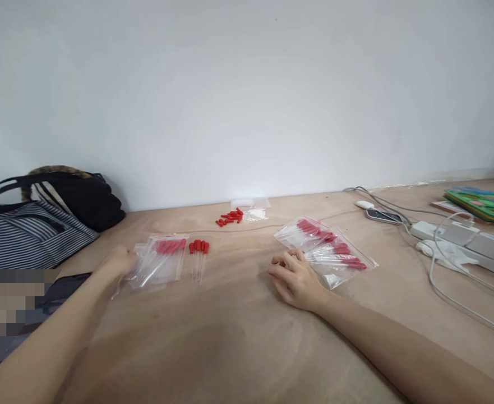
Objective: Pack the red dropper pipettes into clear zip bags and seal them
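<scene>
My left hand (123,261) is at the left, its fingers closed at the edge of clear plastic zip bags (141,274); its fingertips are partly blurred. Under or in these bags lie red-topped droppers (171,246). Just right of them, several glass droppers with red rubber bulbs (198,246) lie loose side by side, tips toward me. My right hand (295,280) rests on the table with loosely bent fingers slightly apart, and nothing shows in it. Beside and behind it, filled zip bags of red-bulbed droppers (328,241) lie overlapped.
Near the wall are loose red rubber bulbs (230,216) and thin clear tubes (255,213) by a bag. A striped bag (32,230) stands far left. At right lie a phone-like device (383,216), white power strip (474,241), cables, tissue (446,253) and green boards (482,205).
</scene>
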{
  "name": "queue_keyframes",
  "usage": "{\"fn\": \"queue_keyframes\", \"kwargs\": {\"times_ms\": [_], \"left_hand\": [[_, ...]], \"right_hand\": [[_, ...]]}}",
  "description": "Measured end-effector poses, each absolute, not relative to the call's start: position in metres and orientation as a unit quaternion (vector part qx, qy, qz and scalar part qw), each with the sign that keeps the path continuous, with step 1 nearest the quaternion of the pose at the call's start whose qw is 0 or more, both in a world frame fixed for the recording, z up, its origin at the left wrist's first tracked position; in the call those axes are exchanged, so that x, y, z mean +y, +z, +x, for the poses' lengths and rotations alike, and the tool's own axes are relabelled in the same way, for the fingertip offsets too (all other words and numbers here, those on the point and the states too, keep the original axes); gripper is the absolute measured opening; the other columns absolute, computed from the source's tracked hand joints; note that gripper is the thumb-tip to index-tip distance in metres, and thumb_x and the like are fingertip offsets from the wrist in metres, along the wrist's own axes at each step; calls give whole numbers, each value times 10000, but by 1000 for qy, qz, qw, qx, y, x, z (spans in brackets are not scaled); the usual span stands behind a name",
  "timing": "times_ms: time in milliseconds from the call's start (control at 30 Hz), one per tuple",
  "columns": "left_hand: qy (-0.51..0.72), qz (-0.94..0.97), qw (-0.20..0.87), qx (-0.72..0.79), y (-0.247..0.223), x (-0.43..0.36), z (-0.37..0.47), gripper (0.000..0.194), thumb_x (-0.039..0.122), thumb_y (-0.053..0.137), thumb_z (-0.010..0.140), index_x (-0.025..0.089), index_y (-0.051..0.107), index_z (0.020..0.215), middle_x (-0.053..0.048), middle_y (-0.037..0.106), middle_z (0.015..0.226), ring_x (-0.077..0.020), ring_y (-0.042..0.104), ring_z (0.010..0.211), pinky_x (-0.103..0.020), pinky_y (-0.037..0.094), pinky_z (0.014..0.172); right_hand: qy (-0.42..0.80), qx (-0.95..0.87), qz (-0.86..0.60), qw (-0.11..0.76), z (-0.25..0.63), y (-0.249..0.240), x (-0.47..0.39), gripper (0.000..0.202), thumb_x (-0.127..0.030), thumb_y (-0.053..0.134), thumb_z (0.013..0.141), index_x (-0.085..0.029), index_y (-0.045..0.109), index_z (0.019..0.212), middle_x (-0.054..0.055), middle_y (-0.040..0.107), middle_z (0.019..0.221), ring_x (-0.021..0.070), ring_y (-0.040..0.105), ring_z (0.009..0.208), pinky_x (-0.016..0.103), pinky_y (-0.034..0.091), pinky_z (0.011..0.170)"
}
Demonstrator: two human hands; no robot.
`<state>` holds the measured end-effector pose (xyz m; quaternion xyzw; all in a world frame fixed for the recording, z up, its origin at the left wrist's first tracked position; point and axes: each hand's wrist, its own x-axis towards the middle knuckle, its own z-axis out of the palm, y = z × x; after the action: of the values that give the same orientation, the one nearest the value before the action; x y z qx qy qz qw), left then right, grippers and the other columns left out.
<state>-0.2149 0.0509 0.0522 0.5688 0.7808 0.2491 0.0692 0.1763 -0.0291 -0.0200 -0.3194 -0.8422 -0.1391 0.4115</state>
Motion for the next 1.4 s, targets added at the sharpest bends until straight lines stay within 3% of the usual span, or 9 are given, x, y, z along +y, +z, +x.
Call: {"fn": "queue_keyframes", "kwargs": {"times_ms": [167, 267, 333, 467, 567, 800, 900, 1067, 1400], "left_hand": [[152, 515, -39, 843, 86, 29, -195, 282, 226, 396, 866, 64, 419, 1095, -171, 589, 935, -417, 526, 954, -431, 435, 679], [155, 533, -98, 826, 101, 12, -175, 251, 283, 336, 874, 137, 383, 1073, -128, 593, 880, -383, 554, 894, -415, 421, 685], [221, 569, -105, 785, 105, 2, -159, 122, 252, 376, 839, 201, 399, 947, -22, 583, 733, -269, 588, 760, -326, 430, 666], [276, 679, 264, 627, 92, -13, -131, 124, 360, 409, 767, 242, 377, 744, 70, 508, 559, -131, 484, 426, -209, 386, 448], [180, 713, 377, 563, 69, -15, -124, 269, 493, 488, 701, 239, 401, 676, 61, 500, 551, -132, 470, 416, -221, 374, 420], [76, 714, 9, 696, 44, 15, -118, 318, 478, 387, 788, 188, 516, 773, -94, 633, 795, -275, 604, 754, -316, 413, 611], [46, 685, 1, 727, 41, 31, -103, 456, 526, 484, 736, 124, 519, 948, -185, 628, 938, -342, 600, 851, -346, 432, 627], [11, 663, 4, 749, 35, 43, -78, 393, 330, 538, 778, 74, 487, 1073, -218, 591, 1050, -337, 581, 960, -350, 449, 709], [-21, 727, -8, 686, 28, 58, -66, 280, 279, 525, 873, 152, 500, 1122, -78, 534, 1115, -210, 566, 931, -398, 489, 771]], "right_hand": [[-128, -843, -342, 395, 172, -21, -30, 154, -96, 449, 762, -181, 567, 813, 40, 559, 817, 141, 480, 717, 332, 330, 733], [-112, -843, -357, 386, 168, -22, -30, 128, -106, 470, 768, -181, 568, 799, 33, 568, 800, 144, 484, 724, 321, 325, 721], [-103, -842, -370, 379, 167, -23, -30, 105, -124, 486, 779, -186, 569, 793, 26, 570, 790, 143, 490, 725, 317, 324, 716], [-86, -835, -395, 373, 171, -23, -29, 89, -146, 491, 796, -188, 569, 788, 23, 566, 779, 139, 509, 731, 308, 325, 700], [-78, -835, -399, 371, 175, -23, -28, 96, -146, 486, 798, -189, 571, 786, 21, 567, 779, 137, 518, 733, 309, 330, 702], [-76, -833, -394, 380, 175, -22, -28, 98, -146, 487, 798, -187, 567, 761, 23, 576, 785, 139, 518, 735, 313, 330, 699], [-73, -834, -393, 381, 176, -23, -27, 104, -142, 483, 797, -189, 572, 772, 27, 577, 794, 141, 516, 736, 313, 331, 696], [-67, -836, -394, 375, 179, -23, -27, 106, -144, 483, 799, -191, 578, 792, 31, 576, 807, 142, 515, 738, 318, 338, 707], [-64, -837, -392, 376, 179, -23, -27, 98, -135, 493, 792, -182, 577, 777, 32, 576, 815, 142, 517, 739, 322, 340, 712]]}}
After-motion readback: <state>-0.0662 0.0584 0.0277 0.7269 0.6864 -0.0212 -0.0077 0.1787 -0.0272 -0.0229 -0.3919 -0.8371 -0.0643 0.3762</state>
